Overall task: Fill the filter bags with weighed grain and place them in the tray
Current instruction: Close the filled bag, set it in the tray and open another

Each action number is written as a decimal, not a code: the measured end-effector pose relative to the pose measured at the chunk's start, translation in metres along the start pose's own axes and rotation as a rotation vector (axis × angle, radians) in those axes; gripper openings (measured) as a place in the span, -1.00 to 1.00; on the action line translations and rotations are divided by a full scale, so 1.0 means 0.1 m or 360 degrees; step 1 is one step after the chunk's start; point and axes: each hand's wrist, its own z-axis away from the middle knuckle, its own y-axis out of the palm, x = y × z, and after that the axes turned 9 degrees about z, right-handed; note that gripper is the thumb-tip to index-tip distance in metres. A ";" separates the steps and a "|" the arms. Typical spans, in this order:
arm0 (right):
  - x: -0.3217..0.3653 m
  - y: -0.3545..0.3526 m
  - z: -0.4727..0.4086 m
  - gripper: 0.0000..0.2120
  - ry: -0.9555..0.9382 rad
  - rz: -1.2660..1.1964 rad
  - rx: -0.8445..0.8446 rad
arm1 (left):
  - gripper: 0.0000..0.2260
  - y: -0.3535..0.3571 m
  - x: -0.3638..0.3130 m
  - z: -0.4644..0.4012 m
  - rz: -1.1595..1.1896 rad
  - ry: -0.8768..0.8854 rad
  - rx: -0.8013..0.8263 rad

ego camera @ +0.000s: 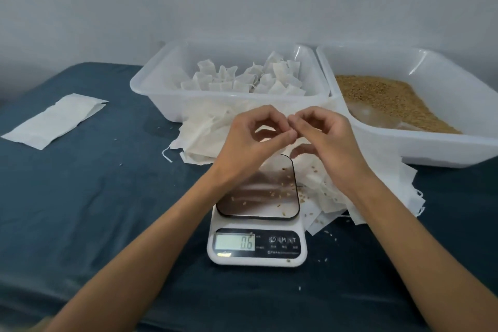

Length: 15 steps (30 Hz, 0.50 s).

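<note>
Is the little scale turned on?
On. The scale has a lit screen showing the digits 06, with loose grains scattered on its plate.

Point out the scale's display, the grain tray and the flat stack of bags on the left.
scale's display (234, 242), head view, middle of the lit screen.
grain tray (420, 143), head view, near wall.
flat stack of bags (54, 120), head view, centre of the top sheet.

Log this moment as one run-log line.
left hand: fingers curled | right hand: fingers curled, fingertips meeting | scale: stray grain | tray: filled bags
</note>
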 end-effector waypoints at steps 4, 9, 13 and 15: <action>-0.02 -0.04 -0.03 -0.91 0.0018 -0.0166 -0.0011 | -0.92 0.01 0.00 0.01 0.0074 -0.0058 0.0021; 0.01 0.00 -0.01 -0.78 -0.0080 -0.0193 -0.0036 | -0.79 0.01 0.02 -0.01 0.0208 -0.0137 -0.0112; 0.01 0.01 0.01 -0.79 -0.0060 -0.0282 -0.0008 | -0.84 -0.01 0.05 -0.03 0.0345 -0.0220 -0.0065; 0.02 0.00 0.01 -0.83 -0.0119 -0.0211 -0.0008 | -0.89 -0.02 0.05 -0.03 0.0420 -0.0258 -0.0040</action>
